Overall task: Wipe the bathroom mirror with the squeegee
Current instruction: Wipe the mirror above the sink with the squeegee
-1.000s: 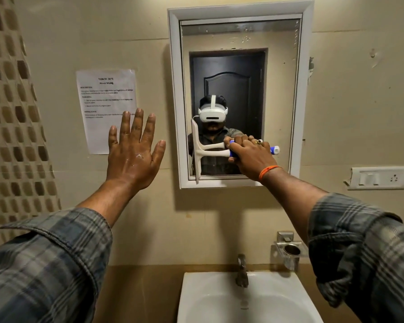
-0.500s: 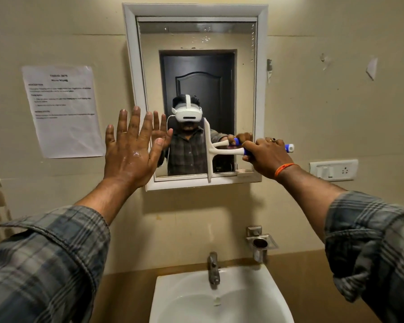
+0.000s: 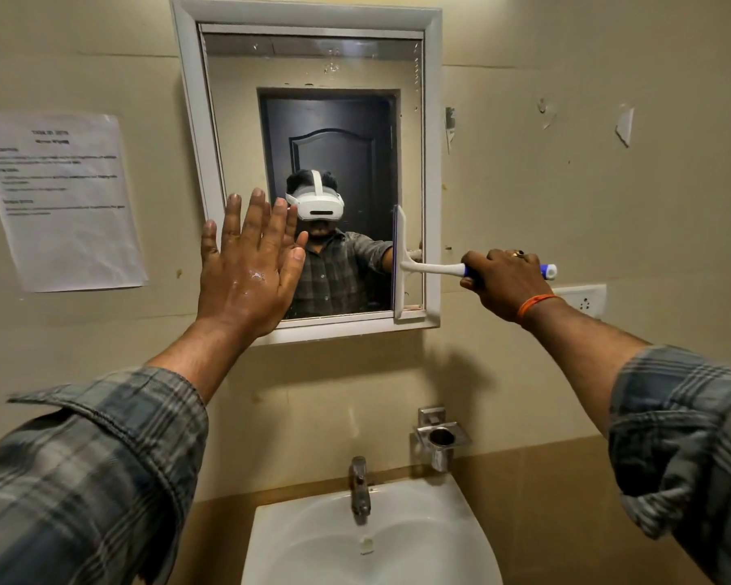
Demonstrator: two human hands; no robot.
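Head view. Mirror (image 3: pixel 338 120) in a white frame, fixed to a beige tiled wall (image 3: pixel 545 204). Squeegee (image 3: pixel 414 266): white blade upright against the glass at the mirror's right edge, its lower end reaching the bottom-right corner of the frame; white handle runs out horizontally to the right, past the frame, ending in a blue grip. Right hand (image 3: pixel 505 285) curled around that blue grip, knuckles up, orange band at the wrist, ring on 1 finger. Left hand (image 3: pixel 250 272) raised flat, fingers straight and spread, holding nothing, in front of the mirror's lower-left corner; cannot tell if the palm touches the glass. Wet patch on its back. Printed sheet (image 3: pixel 60 200) taped to the wall, left of the mirror. Below: white sink (image 3: pixel 461 542), tap (image 3: pixel 359 487), metal cup holder (image 3: pixel 442 441). Wall socket (image 3: pixel 583 299) just beyond the right wrist.
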